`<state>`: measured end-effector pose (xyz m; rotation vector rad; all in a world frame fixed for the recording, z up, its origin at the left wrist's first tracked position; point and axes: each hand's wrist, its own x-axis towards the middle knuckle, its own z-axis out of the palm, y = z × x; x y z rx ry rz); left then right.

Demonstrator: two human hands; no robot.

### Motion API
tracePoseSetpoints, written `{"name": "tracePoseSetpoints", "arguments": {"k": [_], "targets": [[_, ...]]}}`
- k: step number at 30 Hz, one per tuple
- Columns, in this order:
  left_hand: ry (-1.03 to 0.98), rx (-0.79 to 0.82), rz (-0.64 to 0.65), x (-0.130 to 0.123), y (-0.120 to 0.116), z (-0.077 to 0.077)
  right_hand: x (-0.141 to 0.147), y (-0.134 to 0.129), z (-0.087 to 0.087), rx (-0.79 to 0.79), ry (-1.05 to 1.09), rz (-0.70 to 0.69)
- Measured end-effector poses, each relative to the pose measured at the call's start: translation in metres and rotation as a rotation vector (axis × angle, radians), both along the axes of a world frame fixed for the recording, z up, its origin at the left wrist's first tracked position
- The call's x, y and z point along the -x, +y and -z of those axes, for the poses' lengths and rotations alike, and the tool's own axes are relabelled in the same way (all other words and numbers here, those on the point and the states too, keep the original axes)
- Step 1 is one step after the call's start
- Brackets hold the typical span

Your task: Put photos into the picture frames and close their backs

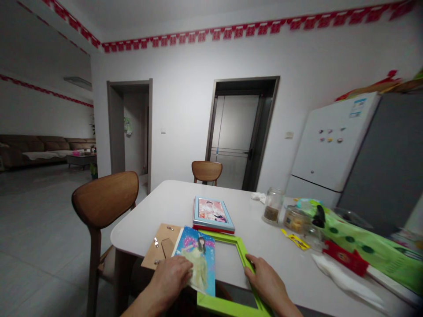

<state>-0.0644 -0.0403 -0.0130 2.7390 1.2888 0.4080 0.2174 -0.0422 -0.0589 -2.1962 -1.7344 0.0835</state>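
A green picture frame (243,253) with an open middle extends over the table's near edge. My right hand (267,279) grips its right side between thumb and fingers. Over the frame's left side lies a blue picture card (208,264) showing a figure in a pale dress. My left hand (173,275) is at the card's lower left, fingers curled together on it. Partly under the card is a brown backing board (163,233) with metal clips and a stand outline. Behind the green frame, a light blue framed picture (213,211) rests on a red one.
On the white table (148,211), a glass jar (272,207), a lidded container (295,220), a yellow packet (299,241), a red box (346,257) and a green bag (373,242) stand right. Wooden chairs (107,198) are at the left and far side.
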Motion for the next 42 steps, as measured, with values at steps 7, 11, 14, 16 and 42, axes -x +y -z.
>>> {"name": "tracePoseSetpoints", "arguments": {"k": [7,11,14,16,42], "targets": [[-0.021,-0.029,0.047,-0.002,0.009,0.022,-0.003,0.001,0.004,-0.008,-0.004,-0.007],[-0.017,-0.060,0.038,-0.003,0.010,0.023,-0.002,0.001,0.003,-0.005,-0.005,-0.007],[-0.021,-0.075,0.057,-0.002,0.009,0.020,-0.001,0.001,0.001,0.000,-0.007,-0.004],[-0.031,-0.087,0.053,-0.001,0.008,0.019,-0.002,0.000,-0.001,0.008,-0.009,0.005],[-1.898,0.791,-0.033,-0.072,-0.010,0.002,0.094,-0.014,-0.033,-0.186,1.829,-0.085]]}}
